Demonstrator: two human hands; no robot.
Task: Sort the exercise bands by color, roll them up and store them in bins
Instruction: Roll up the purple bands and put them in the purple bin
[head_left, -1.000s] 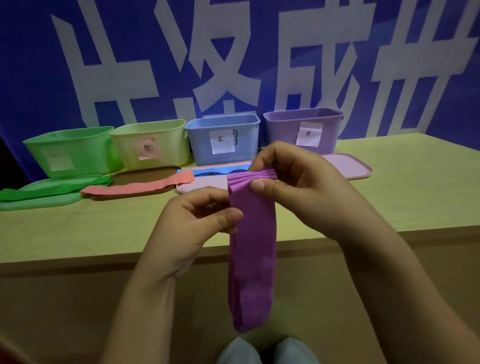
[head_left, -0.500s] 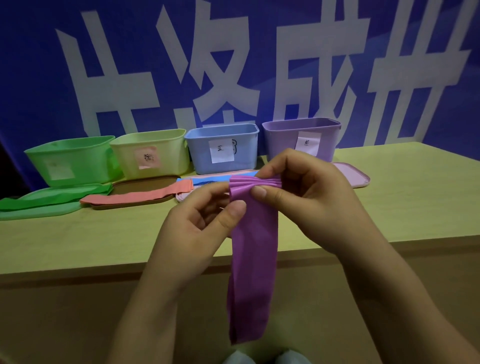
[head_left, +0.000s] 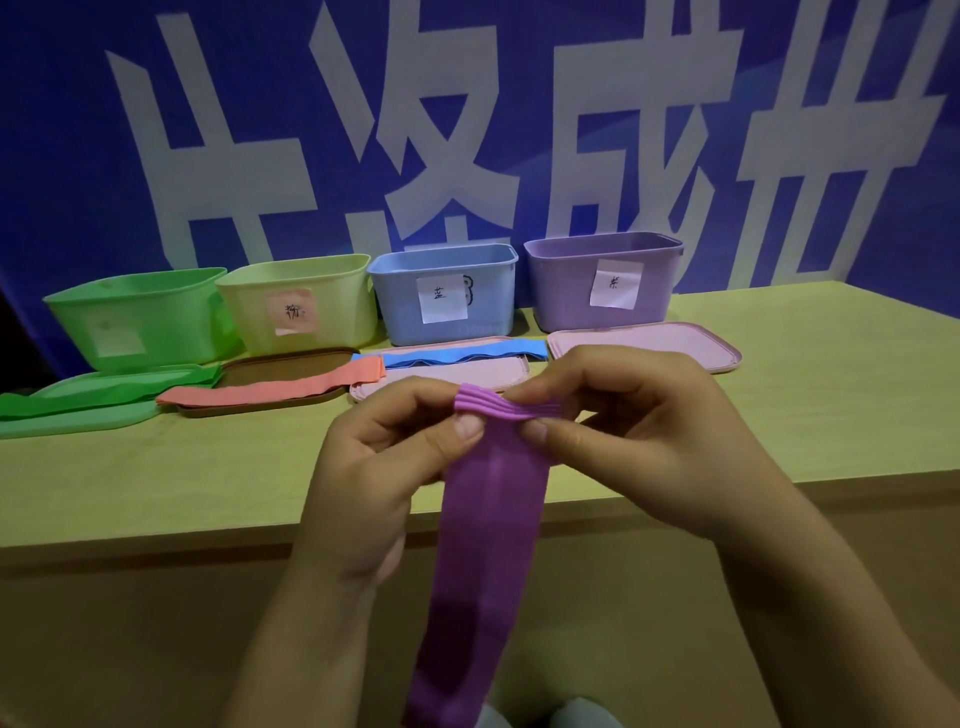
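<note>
A purple exercise band (head_left: 488, 525) hangs down in front of the table edge, its top end bunched into folds. My left hand (head_left: 384, 467) and my right hand (head_left: 628, 436) both pinch that folded top between thumb and fingers. Four bins stand in a row at the back: green bin (head_left: 135, 317), yellow-green bin (head_left: 296, 301), blue bin (head_left: 441, 291), purple bin (head_left: 602, 280). In front of them lie a green band (head_left: 104, 395), a coral band (head_left: 270, 389) and a blue band (head_left: 452, 356), each flat on a lid.
Lids lie before the bins: green lid (head_left: 67, 423), brown lid (head_left: 275, 364), pink lid (head_left: 457, 376), and another pink lid (head_left: 649, 348) at the right. The wooden table (head_left: 805, 374) ends at a front edge just under my hands. A blue banner hangs behind.
My hands have moved closer together on the band's top, and the bunched folds look tighter. The view has tilted down slightly. The bands on the lids have not moved.
</note>
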